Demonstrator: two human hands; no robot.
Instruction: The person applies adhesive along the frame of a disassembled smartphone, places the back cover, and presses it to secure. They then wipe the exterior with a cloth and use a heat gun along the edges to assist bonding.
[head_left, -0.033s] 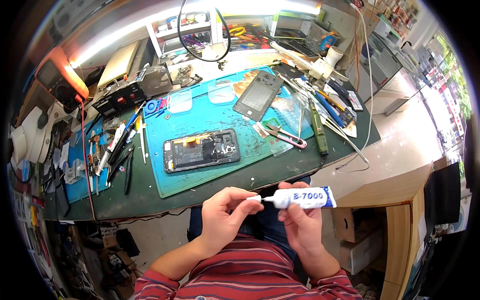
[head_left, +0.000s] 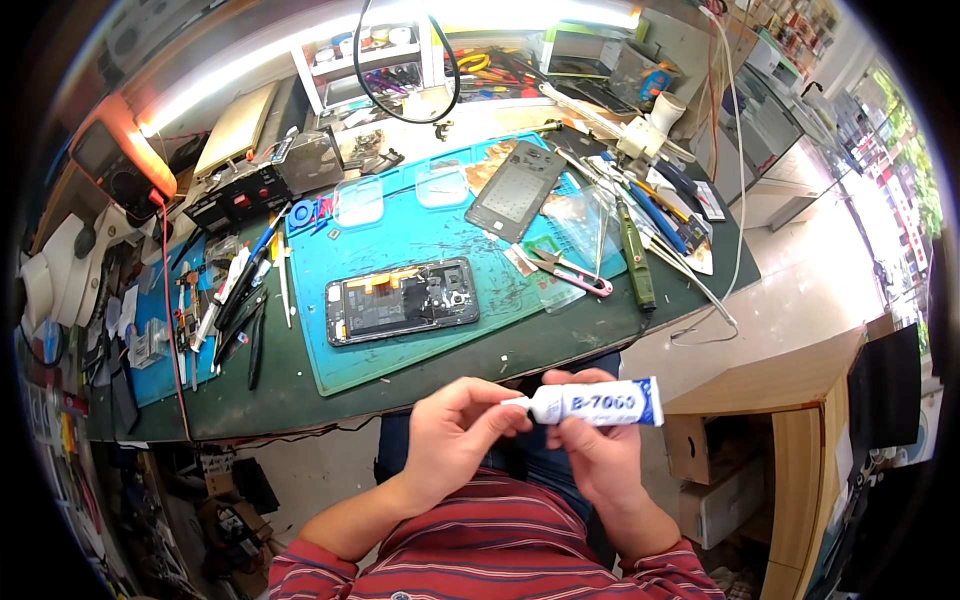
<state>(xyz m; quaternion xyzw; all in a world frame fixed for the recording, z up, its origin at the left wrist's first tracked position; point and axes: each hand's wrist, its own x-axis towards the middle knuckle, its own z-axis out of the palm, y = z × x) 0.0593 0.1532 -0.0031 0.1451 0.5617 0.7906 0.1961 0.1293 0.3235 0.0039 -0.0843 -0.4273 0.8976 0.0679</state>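
Our left fingertips (head_left: 500,424) pinch a small white cap (head_left: 518,402) at the tube's narrow end — our right hand (head_left: 604,462) grips the white tube (head_left: 603,403) (bold blue lettering along it) before the bench (head_left: 570,332). Beyond, an opened phone (head_left: 403,302) lies on the blue mat (head_left: 420,238).

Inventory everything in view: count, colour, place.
workbench: 1, dark green, across centre
mats: 2, blue, workbench centre and left
opened phone: 1, black, on centre mat
phone-shaped panel: 1, dark grey, centre mat's back right
shallow boxes: 2, clear, centre mat's back
pink-handled tool: 1, pink, centre mat's right
pen-shaped tool: 1, green, workbench right
other hand tools: many, mixed, workbench left and right
multimeter: 1, orange and black, upper left
cabinet: 1, light brown, lower right
smaller clutter: too small to count
tube: 1, white and blue, lower centre
cap: 1, white, tube's left end
left hand: 1, bare, pinching cap
right hand: 1, bare, holding tube
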